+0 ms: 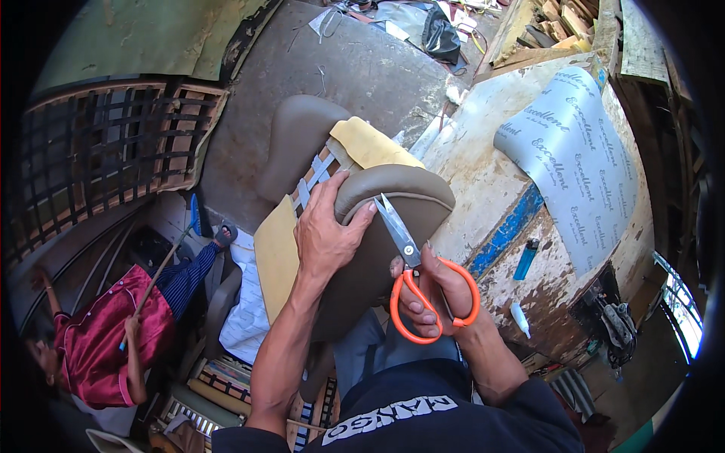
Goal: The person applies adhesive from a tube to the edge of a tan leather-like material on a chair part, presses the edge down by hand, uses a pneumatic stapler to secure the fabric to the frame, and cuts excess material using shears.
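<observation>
A chair with brown upholstery and bare yellow foam stands before me. My left hand (pixel 330 226) grips the rounded brown armrest (pixel 393 189), with fingers over its edge and the thumb by its piping. In my right hand (pixel 432 291) is a pair of scissors (pixel 404 240) with orange handles. Their blades point up and away, nearly together, with the tips close to my left thumb at the armrest. Behind, a second brown armrest (pixel 306 136) curves upward. Yellow foam (pixel 374 143) and pale webbing straps (pixel 318 175) show between the two armrests.
To the right, a worn wooden table (pixel 483 128) bears a printed silver-grey sheet (pixel 570 151), a teal lighter (pixel 526 259) and a white tube (pixel 519 320). At left, a person in a red top (pixel 113 332) holds a stick, beside a webbed frame (pixel 128 140). Scraps lie on the far floor.
</observation>
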`<act>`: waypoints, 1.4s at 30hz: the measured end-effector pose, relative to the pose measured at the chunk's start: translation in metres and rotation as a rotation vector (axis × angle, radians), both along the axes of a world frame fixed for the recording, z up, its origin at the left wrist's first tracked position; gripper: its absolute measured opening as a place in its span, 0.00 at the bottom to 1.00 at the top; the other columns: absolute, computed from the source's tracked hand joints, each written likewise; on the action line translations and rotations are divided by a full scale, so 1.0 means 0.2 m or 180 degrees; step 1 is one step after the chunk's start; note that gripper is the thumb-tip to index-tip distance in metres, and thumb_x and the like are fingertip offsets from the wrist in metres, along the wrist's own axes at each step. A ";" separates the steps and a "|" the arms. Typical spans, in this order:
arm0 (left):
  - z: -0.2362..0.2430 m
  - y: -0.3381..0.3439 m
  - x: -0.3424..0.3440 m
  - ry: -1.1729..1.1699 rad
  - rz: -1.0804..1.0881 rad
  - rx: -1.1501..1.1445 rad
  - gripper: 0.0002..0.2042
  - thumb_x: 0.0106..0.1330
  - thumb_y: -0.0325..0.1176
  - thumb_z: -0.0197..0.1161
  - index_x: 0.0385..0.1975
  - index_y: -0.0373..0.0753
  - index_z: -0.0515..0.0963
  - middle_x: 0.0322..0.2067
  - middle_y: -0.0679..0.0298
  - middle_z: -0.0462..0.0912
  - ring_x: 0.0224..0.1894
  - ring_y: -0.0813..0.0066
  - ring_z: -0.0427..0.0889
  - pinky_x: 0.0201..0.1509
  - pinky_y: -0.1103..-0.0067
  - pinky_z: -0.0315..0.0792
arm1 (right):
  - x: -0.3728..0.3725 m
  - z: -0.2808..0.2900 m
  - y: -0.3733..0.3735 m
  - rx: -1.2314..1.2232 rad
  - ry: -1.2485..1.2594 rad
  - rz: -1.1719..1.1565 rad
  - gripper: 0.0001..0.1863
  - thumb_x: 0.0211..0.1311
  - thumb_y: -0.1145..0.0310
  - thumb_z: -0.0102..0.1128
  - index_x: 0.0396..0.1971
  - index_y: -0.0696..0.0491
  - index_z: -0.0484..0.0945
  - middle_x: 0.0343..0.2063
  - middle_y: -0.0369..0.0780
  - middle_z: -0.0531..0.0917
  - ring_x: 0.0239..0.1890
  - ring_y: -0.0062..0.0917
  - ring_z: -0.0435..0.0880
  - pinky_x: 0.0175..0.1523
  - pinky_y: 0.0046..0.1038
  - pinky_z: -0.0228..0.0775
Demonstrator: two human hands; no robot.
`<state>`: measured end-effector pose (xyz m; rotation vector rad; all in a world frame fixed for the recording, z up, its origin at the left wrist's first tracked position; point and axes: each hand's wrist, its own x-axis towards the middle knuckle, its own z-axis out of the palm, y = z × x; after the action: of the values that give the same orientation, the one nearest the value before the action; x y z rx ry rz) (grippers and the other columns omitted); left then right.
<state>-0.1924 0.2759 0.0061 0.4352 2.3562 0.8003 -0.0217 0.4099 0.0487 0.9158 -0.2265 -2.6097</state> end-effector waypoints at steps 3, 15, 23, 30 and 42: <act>0.00 0.00 0.00 0.0007 -0.0002 -0.0026 0.28 0.61 0.41 0.74 0.61 0.40 0.76 0.54 0.54 0.83 0.56 0.54 0.83 0.59 0.67 0.75 | -0.01 0.01 0.02 -0.0057 -0.0089 0.0044 0.30 0.81 0.40 0.35 0.52 0.54 0.73 0.19 0.39 0.72 0.12 0.20 0.69 0.13 0.22 0.64; -0.02 -0.02 0.00 0.0082 -0.0058 -0.0031 0.32 0.60 0.48 0.73 0.63 0.41 0.75 0.55 0.55 0.82 0.55 0.54 0.84 0.57 0.63 0.77 | -0.02 0.03 0.01 0.0208 -0.0044 0.0110 0.29 0.82 0.42 0.36 0.52 0.54 0.74 0.19 0.40 0.73 0.12 0.20 0.69 0.12 0.22 0.64; -0.02 -0.02 0.01 0.0109 -0.0012 -0.0010 0.29 0.61 0.43 0.74 0.61 0.42 0.76 0.53 0.55 0.83 0.54 0.55 0.84 0.57 0.66 0.76 | -0.03 0.03 0.03 0.0034 -0.0053 0.0067 0.29 0.82 0.43 0.35 0.52 0.54 0.75 0.19 0.40 0.73 0.12 0.20 0.69 0.12 0.21 0.63; -0.01 -0.02 0.01 0.0154 -0.0039 0.0013 0.29 0.61 0.42 0.74 0.61 0.41 0.76 0.54 0.55 0.83 0.55 0.55 0.84 0.58 0.67 0.76 | -0.02 0.01 0.00 0.0462 -0.0048 0.0351 0.29 0.81 0.41 0.36 0.51 0.53 0.72 0.19 0.38 0.73 0.12 0.19 0.69 0.14 0.21 0.63; -0.01 -0.02 0.01 0.0232 -0.0117 0.0103 0.31 0.61 0.45 0.73 0.62 0.39 0.75 0.52 0.54 0.83 0.52 0.53 0.85 0.55 0.63 0.78 | 0.02 -0.09 -0.30 0.3015 -0.0181 0.1025 0.21 0.76 0.50 0.58 0.49 0.54 0.75 0.18 0.32 0.73 0.15 0.14 0.72 0.18 0.20 0.63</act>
<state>-0.1896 0.2711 0.0033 0.5281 2.3978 0.8190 -0.0171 0.3494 0.0315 1.1613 1.1316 -2.3246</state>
